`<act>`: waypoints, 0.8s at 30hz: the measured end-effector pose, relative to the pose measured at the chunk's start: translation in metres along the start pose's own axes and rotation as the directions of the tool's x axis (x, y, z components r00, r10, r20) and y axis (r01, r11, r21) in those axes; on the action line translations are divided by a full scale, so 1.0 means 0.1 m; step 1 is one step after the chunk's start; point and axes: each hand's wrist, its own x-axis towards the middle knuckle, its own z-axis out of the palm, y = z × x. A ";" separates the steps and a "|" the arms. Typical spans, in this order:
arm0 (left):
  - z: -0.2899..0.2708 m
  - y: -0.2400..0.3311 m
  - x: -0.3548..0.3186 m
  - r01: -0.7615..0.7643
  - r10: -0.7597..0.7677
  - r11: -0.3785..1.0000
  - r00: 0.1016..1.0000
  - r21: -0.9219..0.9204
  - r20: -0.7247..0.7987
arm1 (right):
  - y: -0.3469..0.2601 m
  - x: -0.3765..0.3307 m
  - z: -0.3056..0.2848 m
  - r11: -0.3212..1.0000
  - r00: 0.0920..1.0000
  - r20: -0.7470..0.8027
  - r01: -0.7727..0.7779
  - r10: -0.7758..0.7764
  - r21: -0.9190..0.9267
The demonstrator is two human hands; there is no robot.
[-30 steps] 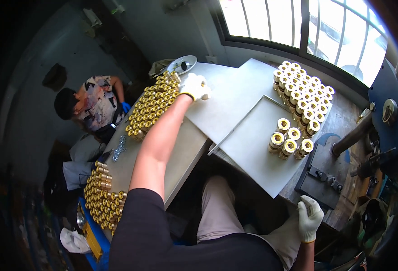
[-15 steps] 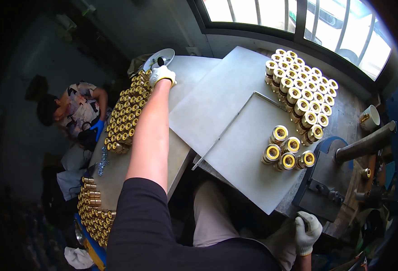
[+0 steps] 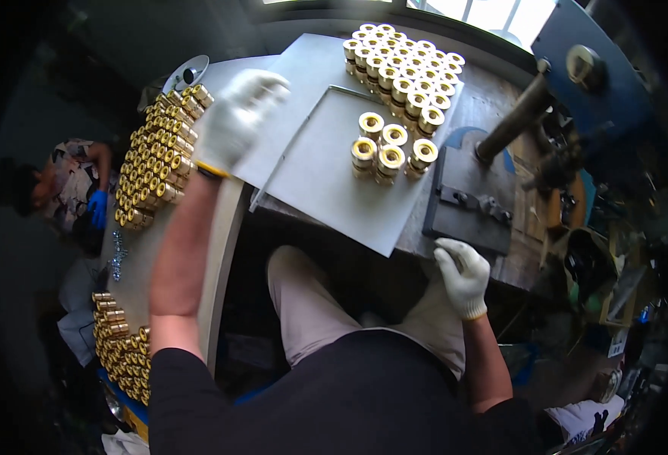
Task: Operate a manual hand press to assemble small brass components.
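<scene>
Left hand (image 3: 241, 117) blurred, hold unclear, right hand (image 3: 464, 279) released, brass fittings (image 3: 402, 88) on grey sheet (image 3: 322, 174), wooden bench (image 3: 491, 89), barred window (image 3: 491, 14)

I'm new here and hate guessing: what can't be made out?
In the head view:
Left hand: motion blur hides whether it holds anything.
Rearmost brass fittings near the window: bases hidden by those in front.
Window: cut off by the top edge.
Co-worker's blue glove: too small and dim to tell its grip.
</scene>
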 end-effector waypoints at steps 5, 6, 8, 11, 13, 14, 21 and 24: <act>1.20 0.77 -0.44 -0.068 0.064 0.997 0.994 0.043 0.094 | 0.05 -0.09 -0.07 0.998 0.998 -0.070 0.005 0.000 0.067; 1.30 0.78 -0.49 -0.074 0.058 0.988 0.992 0.138 0.116 | 0.04 -0.10 -0.09 0.998 0.997 -0.067 0.049 -0.047 0.026; 1.43 0.70 -0.56 -0.121 0.103 0.959 0.991 0.255 0.083 | 0.06 -0.06 -0.08 0.990 0.989 -0.053 0.138 -0.141 -0.040; 1.44 0.63 -0.68 0.065 -0.119 0.952 0.979 0.299 0.166 | 0.07 -0.11 -0.08 0.995 0.995 -0.032 0.095 -0.095 0.005; 1.41 0.63 -0.68 -0.020 -0.038 0.937 0.987 0.348 0.159 | 0.12 -0.12 -0.08 0.992 0.992 -0.041 0.121 -0.120 0.022; 1.40 0.63 -0.70 -0.074 0.013 0.912 0.988 0.403 0.152 | 0.11 -0.12 -0.09 0.992 0.991 -0.036 0.126 -0.126 -0.011; 1.49 0.40 -0.63 -0.105 0.023 0.938 0.970 0.329 0.242 | 0.01 -0.09 -0.12 0.982 0.985 -0.035 0.168 -0.171 -0.085; 1.40 0.23 -0.86 -0.252 0.063 0.726 0.951 0.640 0.303 | 0.05 -0.08 -0.09 0.989 0.989 -0.043 0.141 -0.142 -0.039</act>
